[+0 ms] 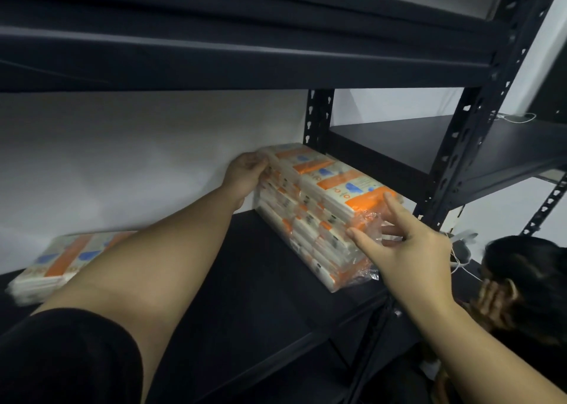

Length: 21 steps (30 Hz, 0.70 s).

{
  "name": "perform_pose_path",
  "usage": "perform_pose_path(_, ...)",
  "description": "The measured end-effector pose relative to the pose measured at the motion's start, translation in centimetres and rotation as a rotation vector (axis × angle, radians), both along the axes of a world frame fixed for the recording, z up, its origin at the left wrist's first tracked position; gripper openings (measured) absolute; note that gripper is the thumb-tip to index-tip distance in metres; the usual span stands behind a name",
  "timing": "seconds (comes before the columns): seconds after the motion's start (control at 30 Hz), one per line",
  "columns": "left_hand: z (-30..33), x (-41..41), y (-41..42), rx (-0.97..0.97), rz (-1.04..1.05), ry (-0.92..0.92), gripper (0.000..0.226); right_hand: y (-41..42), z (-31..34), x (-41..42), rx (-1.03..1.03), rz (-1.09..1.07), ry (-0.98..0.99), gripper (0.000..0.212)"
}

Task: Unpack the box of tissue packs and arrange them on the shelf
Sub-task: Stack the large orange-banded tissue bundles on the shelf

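Observation:
A large plastic-wrapped bundle of tissue packs [322, 204], white with orange and blue print, lies on the dark shelf board [251, 281] against the right upright. My left hand [245, 173] grips its far end, fingers curled over the top edge. At the near end, my right hand [405, 247] touches the crinkled wrap with spread, straight fingers. A second flat bundle of tissue packs [61, 259] lies at the shelf's left, partly hidden by my left arm.
A black metal upright [457, 164] stands just right of the bundle, with a neighbouring shelf [445, 146] behind it. The shelf above [245, 60] hangs low overhead. Another person's head [527, 284] is at the lower right, near white cables [460, 259].

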<state>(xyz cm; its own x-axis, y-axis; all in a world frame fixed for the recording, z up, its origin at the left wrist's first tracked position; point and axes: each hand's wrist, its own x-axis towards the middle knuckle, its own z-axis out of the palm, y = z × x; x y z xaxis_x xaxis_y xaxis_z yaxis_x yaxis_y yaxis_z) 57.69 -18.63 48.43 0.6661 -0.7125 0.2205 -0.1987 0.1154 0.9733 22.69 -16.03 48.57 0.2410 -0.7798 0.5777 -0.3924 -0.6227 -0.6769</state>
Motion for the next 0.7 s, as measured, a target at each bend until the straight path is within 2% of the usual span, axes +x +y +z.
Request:
perform_pose_path(0.1,-0.5,-0.6,0.9,0.087,0.012,-0.088,0.024,0.3,-1.0,-0.7,0.032,0.007,-0.047,0.092)
perform_pose_path(0.2,-1.8,-1.0,1.7,0.163,-0.024,-0.082,0.035,0.8,-2.4,-1.4,0.074,0.019,-0.066,0.089)
perform_pose_path(0.33,-3.1,-2.9,3.0,0.255,-0.105,-0.018,0.045,1.1,-5.3,-1.9,0.149,-0.006,0.024,0.092)
perform_pose_path(0.5,-5.2,-5.9,4.4,0.368,-0.043,-0.072,0.063,1.8,-7.1,-2.0,0.245,0.046,0.034,0.093)
perform_pose_path(0.53,-5.8,-6.6,4.8,0.379,-0.036,-0.108,0.063,1.8,-7.2,-2.0,0.258,0.069,0.026,0.088)
perform_pose_path(0.6,-6.9,-8.2,5.5,0.385,-0.038,-0.164,0.049,1.7,-7.3,-2.0,0.276,0.124,0.033,0.072)
perform_pose_path(0.7,-8.3,-10.3,6.6,0.375,-0.075,-0.213,0.033,1.1,-7.5,-1.7,0.260,0.151,0.072,0.066)
